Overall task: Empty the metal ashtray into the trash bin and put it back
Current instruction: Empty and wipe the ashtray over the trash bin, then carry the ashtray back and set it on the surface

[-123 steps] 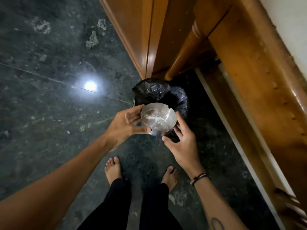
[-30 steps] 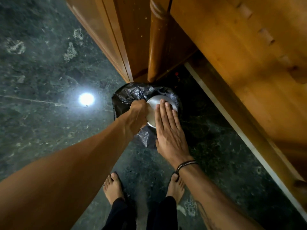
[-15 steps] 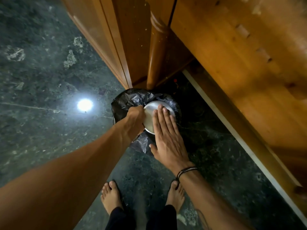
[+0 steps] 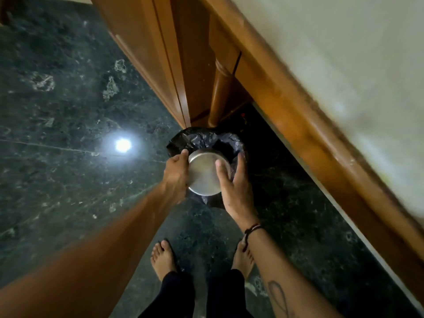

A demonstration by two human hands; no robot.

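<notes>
You hold the ashtray upside down just over the bin — left hand grip curled on its left rim, right hand clasping the right edge — so ash falls in.

ashtray: smooth metal, satin sheen
trash bin liner: black plastic, crinkled, glossy
floor, 9 o'clock: dark stone, polished
cabinet, 12 o'clock: varnished wood
wall, 2 o'clock: pale, matt

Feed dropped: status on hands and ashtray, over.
Left hand grips round metal ashtray; right hand cups it. Upside down over black-lined trash bin. Nothing blocking.
</notes>
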